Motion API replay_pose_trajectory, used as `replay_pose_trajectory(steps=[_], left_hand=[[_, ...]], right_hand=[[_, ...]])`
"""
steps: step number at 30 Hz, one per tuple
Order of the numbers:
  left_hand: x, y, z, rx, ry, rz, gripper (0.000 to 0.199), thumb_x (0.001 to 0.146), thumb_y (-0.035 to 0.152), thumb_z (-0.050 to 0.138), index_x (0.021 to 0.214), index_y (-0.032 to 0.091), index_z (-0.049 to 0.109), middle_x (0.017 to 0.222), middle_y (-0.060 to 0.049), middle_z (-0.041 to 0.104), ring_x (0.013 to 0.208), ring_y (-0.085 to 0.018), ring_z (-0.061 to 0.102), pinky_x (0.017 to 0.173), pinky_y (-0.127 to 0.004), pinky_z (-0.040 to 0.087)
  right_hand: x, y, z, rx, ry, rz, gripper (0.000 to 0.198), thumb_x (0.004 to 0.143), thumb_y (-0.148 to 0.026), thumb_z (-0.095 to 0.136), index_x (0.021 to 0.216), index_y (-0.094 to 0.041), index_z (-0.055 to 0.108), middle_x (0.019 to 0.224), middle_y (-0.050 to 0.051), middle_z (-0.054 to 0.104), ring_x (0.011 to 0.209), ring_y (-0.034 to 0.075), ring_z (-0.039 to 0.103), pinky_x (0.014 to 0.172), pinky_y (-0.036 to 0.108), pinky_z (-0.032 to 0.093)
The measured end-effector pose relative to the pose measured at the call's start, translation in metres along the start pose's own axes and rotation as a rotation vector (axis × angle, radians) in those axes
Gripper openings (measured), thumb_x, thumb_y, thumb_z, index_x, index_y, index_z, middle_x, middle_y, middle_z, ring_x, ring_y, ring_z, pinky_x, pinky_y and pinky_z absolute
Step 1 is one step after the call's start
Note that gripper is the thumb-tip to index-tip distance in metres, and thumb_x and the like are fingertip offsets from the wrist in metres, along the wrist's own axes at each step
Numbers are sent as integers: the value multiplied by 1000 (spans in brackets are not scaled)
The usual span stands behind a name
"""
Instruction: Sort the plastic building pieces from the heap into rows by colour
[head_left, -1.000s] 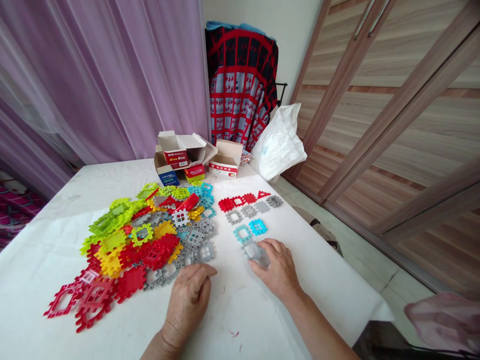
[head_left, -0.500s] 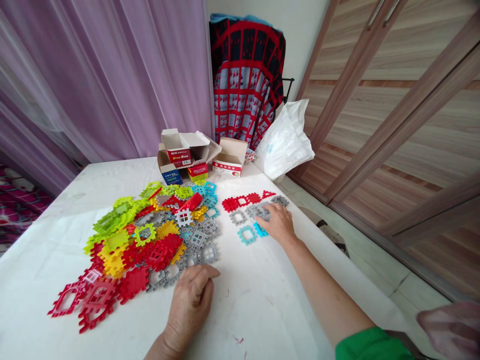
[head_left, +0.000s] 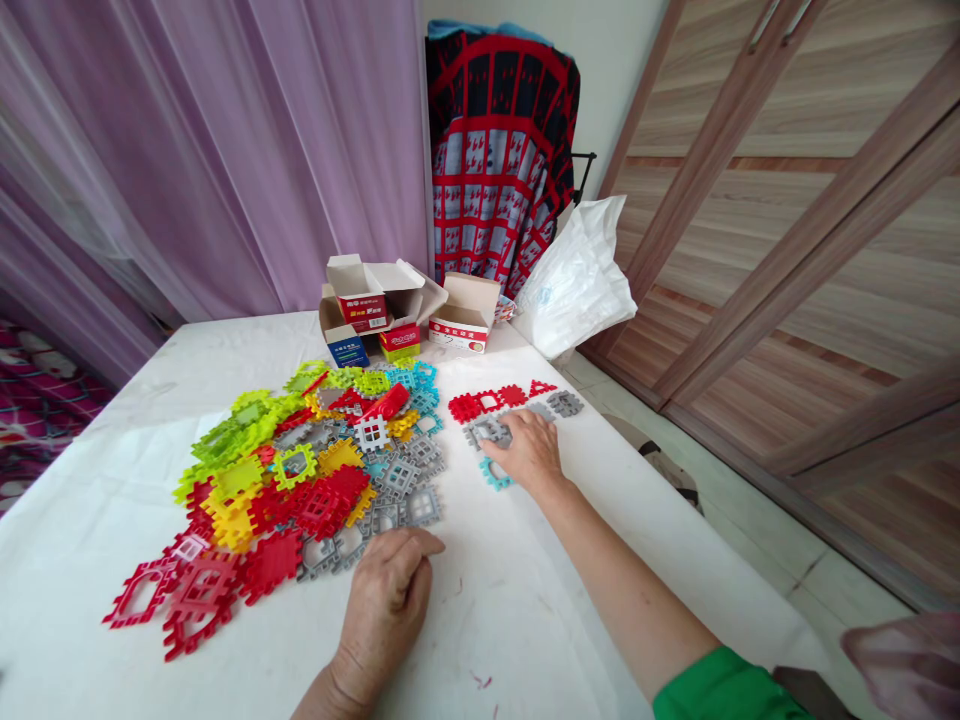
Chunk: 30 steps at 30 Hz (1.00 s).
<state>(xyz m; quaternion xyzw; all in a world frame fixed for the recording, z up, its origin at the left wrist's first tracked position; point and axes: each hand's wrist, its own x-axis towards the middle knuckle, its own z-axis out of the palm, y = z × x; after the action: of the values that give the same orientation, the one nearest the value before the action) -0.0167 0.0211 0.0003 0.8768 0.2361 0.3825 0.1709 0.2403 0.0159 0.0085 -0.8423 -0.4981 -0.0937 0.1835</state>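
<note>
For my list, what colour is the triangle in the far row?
The triangle is red (head view).

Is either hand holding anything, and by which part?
The right hand is at a grey piece's right side; whether gripping, I can't tell. The left hand holds nothing visible.

Two hands, my left hand (head_left: 394, 580) and my right hand (head_left: 529, 450), worked at one table (head_left: 532, 630) with one pile (head_left: 319, 505), whose overlapping pieces I could not count. Apart from it lay four red pieces (head_left: 512, 396), one a triangle, one dark grey piece (head_left: 565, 403) and one blue piece (head_left: 493, 475) in view; my right hand obscured the number of lighter grey pieces (head_left: 484, 433). Also pictured: four boxes (head_left: 400, 340), one white bag (head_left: 574, 280) and two door handles (head_left: 763, 27).
</note>
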Motion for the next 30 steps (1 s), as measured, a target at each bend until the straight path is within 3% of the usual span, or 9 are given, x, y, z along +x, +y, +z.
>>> replay_pose_trajectory(steps=[7, 21, 27, 30], left_hand=[[-2, -1, 0, -12, -16, -9, 25, 83, 8, 43, 84, 23, 63, 77, -1, 71, 72, -15, 67, 68, -27, 51], [-2, 0, 1, -16, -18, 4, 25, 82, 5, 45, 86, 24, 61, 78, 0, 71, 73, -15, 66, 69, -27, 49], [-2, -6, -4, 23, 10, -4, 24, 83, 6, 44, 85, 23, 61, 78, 0, 71, 73, -15, 66, 69, -27, 49], [-1, -19, -12, 84, 51, -45, 23, 83, 8, 45, 85, 23, 62, 78, 0, 71, 73, -15, 66, 68, -27, 49]], right_hand=[[-2, -13, 1, -28, -22, 0, 39, 75, -52, 67, 98, -21, 66, 103, 9, 64, 100, 28, 52, 84, 38, 32], [-4, -11, 4, -40, -18, -1, 42, 76, -54, 67, 100, -20, 66, 103, 9, 64, 100, 27, 51, 83, 37, 30], [-8, -4, -3, 55, 32, 3, 20, 83, -35, 62, 97, -22, 68, 104, 7, 64, 97, 23, 53, 84, 35, 32], [-16, -12, -5, 137, 21, -67, 12, 83, -25, 60, 89, -23, 70, 100, 4, 65, 95, 20, 54, 83, 33, 33]])
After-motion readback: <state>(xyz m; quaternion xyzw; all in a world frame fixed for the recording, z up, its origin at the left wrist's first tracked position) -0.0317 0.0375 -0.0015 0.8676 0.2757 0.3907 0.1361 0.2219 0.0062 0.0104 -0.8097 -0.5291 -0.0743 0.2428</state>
